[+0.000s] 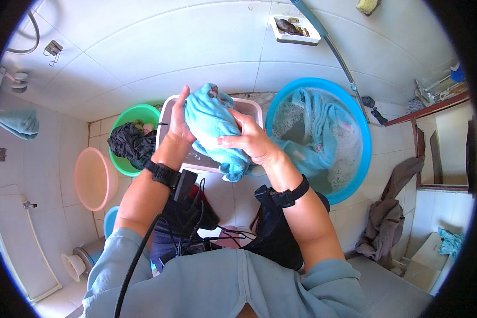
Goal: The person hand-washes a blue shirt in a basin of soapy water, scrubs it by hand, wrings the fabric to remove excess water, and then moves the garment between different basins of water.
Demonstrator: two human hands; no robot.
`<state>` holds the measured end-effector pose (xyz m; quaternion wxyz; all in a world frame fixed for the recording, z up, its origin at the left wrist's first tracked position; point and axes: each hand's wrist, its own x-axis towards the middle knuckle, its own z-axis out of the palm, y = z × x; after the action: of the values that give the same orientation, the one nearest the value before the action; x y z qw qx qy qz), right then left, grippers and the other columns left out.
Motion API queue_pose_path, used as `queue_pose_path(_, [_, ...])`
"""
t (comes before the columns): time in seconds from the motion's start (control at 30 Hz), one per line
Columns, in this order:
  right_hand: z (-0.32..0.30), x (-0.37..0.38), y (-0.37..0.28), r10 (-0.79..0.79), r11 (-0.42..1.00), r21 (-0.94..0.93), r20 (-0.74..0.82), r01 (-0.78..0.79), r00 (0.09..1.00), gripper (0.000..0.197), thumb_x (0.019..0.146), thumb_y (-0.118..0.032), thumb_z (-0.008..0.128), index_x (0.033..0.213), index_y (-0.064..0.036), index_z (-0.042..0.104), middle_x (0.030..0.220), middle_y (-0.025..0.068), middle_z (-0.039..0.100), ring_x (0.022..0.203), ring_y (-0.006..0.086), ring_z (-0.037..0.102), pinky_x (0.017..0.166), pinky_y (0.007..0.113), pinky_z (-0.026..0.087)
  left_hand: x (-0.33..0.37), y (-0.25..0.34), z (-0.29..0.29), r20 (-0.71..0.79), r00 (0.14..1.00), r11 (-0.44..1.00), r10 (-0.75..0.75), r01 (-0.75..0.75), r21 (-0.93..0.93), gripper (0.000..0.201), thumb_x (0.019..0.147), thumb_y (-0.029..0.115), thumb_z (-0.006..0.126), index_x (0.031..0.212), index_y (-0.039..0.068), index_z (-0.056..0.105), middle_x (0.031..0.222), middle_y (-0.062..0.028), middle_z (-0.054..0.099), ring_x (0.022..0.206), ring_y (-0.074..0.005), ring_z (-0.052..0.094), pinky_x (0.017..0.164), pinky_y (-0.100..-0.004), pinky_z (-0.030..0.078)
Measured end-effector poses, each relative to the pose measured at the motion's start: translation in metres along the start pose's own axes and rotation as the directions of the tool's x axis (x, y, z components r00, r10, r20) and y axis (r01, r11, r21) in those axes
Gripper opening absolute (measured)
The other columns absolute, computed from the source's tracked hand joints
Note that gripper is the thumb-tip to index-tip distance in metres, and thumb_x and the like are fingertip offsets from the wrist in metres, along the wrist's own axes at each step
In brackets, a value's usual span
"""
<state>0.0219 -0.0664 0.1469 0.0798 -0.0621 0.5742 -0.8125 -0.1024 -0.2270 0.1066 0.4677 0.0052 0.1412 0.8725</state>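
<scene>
A bunched light blue cloth (211, 124), fluffy and wet-looking, is held up between my two hands. My left hand (180, 119) presses along its left side, fingers pointing up. From the right, my right hand (253, 139) grips it with the thumb across the front. Beneath the cloth stands a pale pink rectangular basin (166, 114), its inside mostly hidden. To the right, a large round blue basin (367, 148) holds sudsy water and more light blue cloth (315, 151). I cannot tell whether this cloth joins the bunch in my hands.
At left are a green basin (123, 113) with dark clothes (130, 143) and a peach basin (78, 183). A brown cloth (384, 228) lies at right. A tiled wall with a small white shelf (294, 38) rises behind. A hose (338, 55) hangs beside the shelf.
</scene>
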Motion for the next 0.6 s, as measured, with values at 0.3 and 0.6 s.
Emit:
queue_pose_path(0.3, [-0.066, 0.009, 0.013, 0.483, 0.789, 0.515, -0.181, -0.336, 0.857, 0.062, 0.089, -0.057, 0.061, 0.121, -0.0043, 0.058, 0.104, 0.0113, 0.066, 0.093, 0.0246, 0.066, 0.081, 0.04, 0.054, -0.004, -0.027, 0.087, -0.303, 0.952, 0.771, -0.031, 0.216, 0.6, 0.045, 0.094, 0.035, 0.058, 0.109, -0.007, 0.063, 0.099, -0.0183, 0.071, 0.085, -0.0294, 0.069, 0.078, -0.0442, 0.057])
queue_pose_path(0.6, [-0.059, 0.009, 0.067, 0.355, 0.868, 0.47, -0.366, -0.158, 0.86, 0.033, 0.078, -0.013, 0.07, 0.11, -0.0021, 0.066, 0.1, 0.0094, 0.068, 0.09, 0.0211, 0.065, 0.08, 0.034, 0.053, -0.04, -0.08, 0.082, -0.554, 0.827, -0.426, -0.101, 0.467, 0.775, 0.076, 0.092, 0.058, 0.055, 0.109, -0.016, 0.06, 0.103, -0.0324, 0.064, 0.099, -0.0393, 0.065, 0.092, -0.0437, 0.05])
